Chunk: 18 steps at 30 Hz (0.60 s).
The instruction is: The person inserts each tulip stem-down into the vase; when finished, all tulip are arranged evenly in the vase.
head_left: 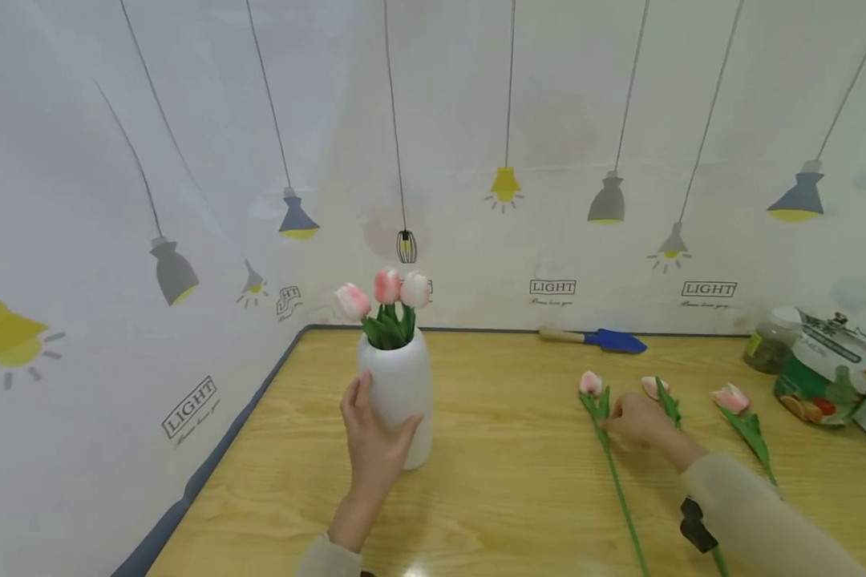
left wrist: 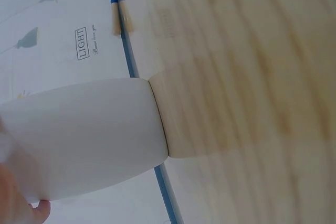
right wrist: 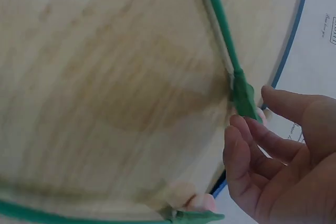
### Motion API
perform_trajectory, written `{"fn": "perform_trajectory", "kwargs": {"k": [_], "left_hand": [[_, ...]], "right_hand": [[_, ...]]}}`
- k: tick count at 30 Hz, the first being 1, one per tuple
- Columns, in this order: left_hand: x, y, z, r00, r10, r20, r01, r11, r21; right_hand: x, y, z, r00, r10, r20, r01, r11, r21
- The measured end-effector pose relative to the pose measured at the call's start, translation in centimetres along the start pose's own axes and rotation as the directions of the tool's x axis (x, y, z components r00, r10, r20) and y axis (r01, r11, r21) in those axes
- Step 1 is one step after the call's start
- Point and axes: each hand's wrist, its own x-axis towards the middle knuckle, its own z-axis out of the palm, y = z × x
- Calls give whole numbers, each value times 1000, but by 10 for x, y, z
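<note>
A white vase (head_left: 404, 385) stands upright on the table, holding three pink-and-white tulips (head_left: 387, 287) with green leaves. My left hand (head_left: 377, 441) grips the vase's side, fingers on its left and thumb across the front; in the left wrist view the vase (left wrist: 89, 135) has its base on the wood. At the right, my right hand (head_left: 642, 421) is at the leaves of the leftmost lying tulip (head_left: 590, 383). In the right wrist view, thumb and fingertips (right wrist: 236, 137) stand apart, right by that tulip's green leaf (right wrist: 243, 97).
Two more tulips lie farther right: a middle tulip (head_left: 655, 388), partly behind the right hand, and a right one (head_left: 732, 398). A blue trowel (head_left: 617, 341) lies along the back edge. A lidded jar (head_left: 770, 343) and a green-and-clear bag (head_left: 823, 377) stand at the right.
</note>
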Motion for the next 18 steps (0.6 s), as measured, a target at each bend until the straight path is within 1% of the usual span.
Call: {"fn": "perform_trajectory", "kwargs": {"k": [2, 5, 9, 14, 18], "left_hand": [[0, 0, -1, 1000, 0, 4, 0, 1000, 3], [0, 0, -2, 1000, 0, 9, 0, 1000, 9], [0, 0, -2, 1000, 4, 10, -5, 1000, 18], [0, -1, -2, 1000, 5, 10, -5, 1000, 8], [1, 0, -2, 1000, 12, 20, -12, 1000, 11]], "right_hand": [[0, 2, 7, 1000, 4, 4, -4, 1000, -4], [-2, 0, 13, 1000, -1, 4, 0, 999, 33], [-2, -6, 18, 1000, 31, 4, -32, 995, 91], [-1, -9, 22, 997, 69, -44, -64, 991, 120], [-2, -11, 24, 993, 108, -53, -97, 980, 172]]}}
